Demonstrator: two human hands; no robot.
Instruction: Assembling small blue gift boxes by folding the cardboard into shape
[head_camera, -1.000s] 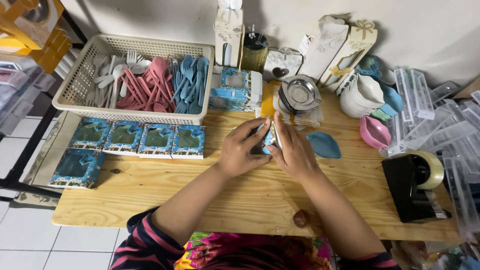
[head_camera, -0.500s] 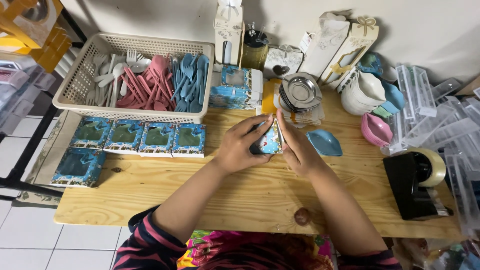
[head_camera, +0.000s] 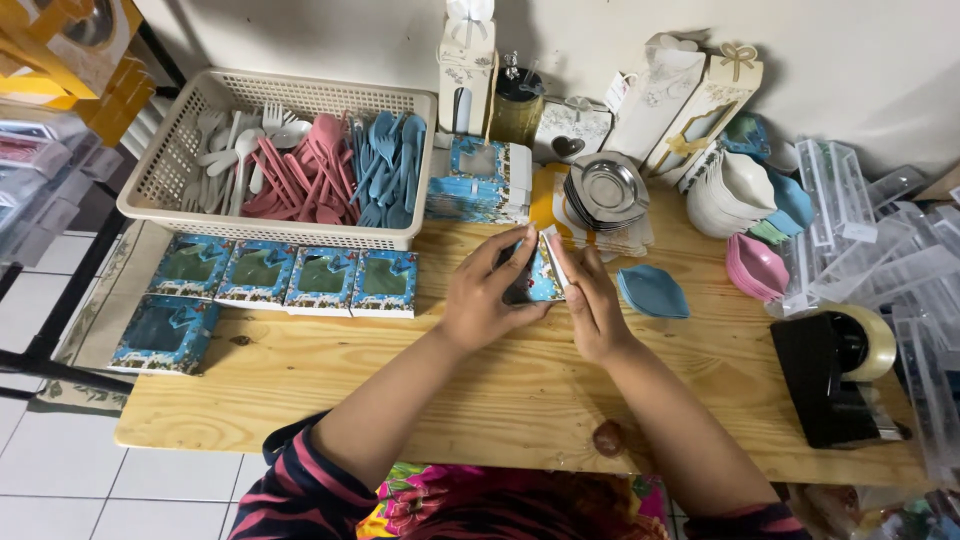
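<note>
basket (head_camera: 190, 190) left, tape dispenser (head_camera: 835, 380) right

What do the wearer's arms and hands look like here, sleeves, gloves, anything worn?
Both hands are bare: left hand, right hand, with no gloves, rings or watch visible. Forearms are uncovered. Dark sleeves with pink-red stripes are pushed up near the elbows; the right sleeve barely shows at the frame's bottom edge.

left hand (head_camera: 483, 297), right hand (head_camera: 590, 300), fingers curled, pressed close
</note>
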